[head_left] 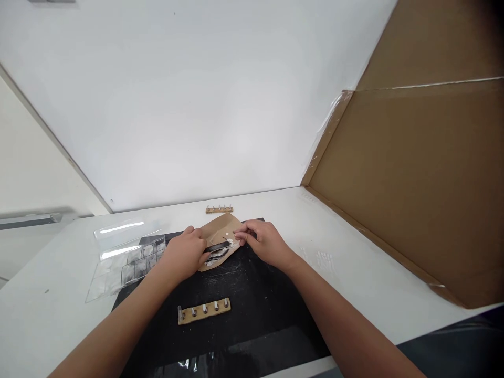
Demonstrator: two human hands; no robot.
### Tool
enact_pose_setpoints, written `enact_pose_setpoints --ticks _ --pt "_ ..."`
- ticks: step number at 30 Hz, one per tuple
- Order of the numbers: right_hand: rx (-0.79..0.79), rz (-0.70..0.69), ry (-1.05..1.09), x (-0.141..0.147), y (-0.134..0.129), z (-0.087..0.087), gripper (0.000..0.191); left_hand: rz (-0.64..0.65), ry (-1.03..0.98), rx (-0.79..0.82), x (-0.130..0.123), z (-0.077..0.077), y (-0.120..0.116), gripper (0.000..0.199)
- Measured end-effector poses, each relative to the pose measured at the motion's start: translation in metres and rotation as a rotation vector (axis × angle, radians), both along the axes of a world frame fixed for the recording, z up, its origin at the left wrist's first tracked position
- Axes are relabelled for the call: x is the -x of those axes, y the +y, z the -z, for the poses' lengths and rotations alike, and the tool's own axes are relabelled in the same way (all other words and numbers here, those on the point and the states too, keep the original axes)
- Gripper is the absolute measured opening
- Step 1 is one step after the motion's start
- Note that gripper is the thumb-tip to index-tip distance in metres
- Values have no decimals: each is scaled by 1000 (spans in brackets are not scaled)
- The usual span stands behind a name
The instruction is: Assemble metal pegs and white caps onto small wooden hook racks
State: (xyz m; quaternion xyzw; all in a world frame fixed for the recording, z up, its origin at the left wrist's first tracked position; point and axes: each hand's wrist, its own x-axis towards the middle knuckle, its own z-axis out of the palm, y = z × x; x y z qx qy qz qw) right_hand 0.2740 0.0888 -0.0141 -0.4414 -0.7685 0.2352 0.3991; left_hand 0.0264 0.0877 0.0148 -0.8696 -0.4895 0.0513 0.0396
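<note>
My left hand (188, 251) is closed round a flat dark strip (218, 247), which lies over a brown paper sheet (218, 227). White material and dark pieces (216, 256) are spread on the paper. At the sheet's right edge, my right hand (263, 240) has its thumb and fingertips pinched together; whatever they hold is too small to tell. Nearer to me, a tan strip (205, 311) carries several small pegs with white or clear tips. The paper rests on a black mat (236, 315).
A clear compartment box (136, 262) with an open lid stands left of the mat. Behind the paper is another pegged strip (219, 210). Small white pieces (325, 260) lie to the right on the white table (378, 294). A brown cardboard panel (413, 173) borders the right.
</note>
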Motion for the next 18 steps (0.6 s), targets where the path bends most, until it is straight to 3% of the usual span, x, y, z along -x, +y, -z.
enact_pose_setpoints --ticks 9,14,18 --pt "-69 -82 -178 2 1 12 17 43 -56 -105 14 12 -2 26" --pt "-86 -96 -152 5 -2 13 16 -68 -170 -170 22 14 -12 32" --pt "-132 -64 -58 17 -10 10 22 -146 -390 -86 24 20 -21 31"
